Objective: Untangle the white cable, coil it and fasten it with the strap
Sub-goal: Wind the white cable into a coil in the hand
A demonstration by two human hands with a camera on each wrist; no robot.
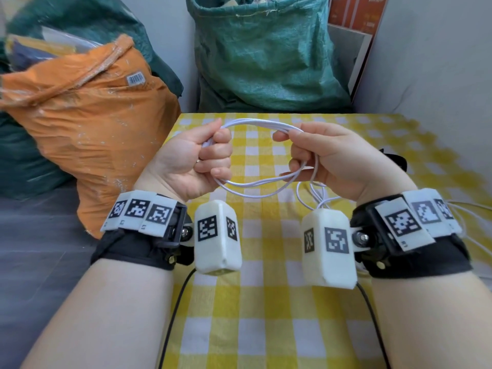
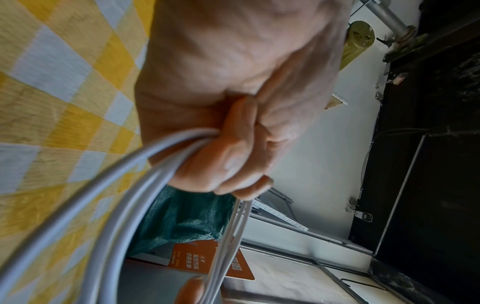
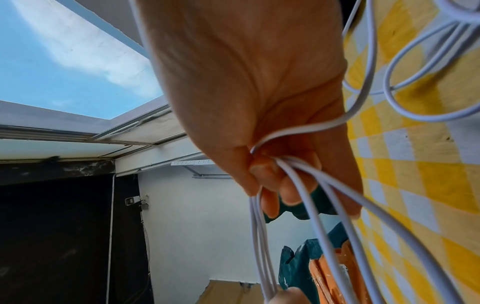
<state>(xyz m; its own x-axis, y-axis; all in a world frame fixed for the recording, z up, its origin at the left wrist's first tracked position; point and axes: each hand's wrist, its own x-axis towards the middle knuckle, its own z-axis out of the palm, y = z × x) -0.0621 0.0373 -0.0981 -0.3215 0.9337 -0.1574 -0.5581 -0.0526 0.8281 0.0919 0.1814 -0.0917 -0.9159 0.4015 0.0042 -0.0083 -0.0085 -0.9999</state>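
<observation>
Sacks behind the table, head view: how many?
3 in view: an orange sack at left, a green sack straight behind the table, and a dark green sack partly hidden behind the orange one. More may be hidden.

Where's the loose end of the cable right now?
In the head view the uncoiled part of the cable hangs from the right hand onto the tablecloth and runs right under that wrist; its tip isn't visible.
</observation>
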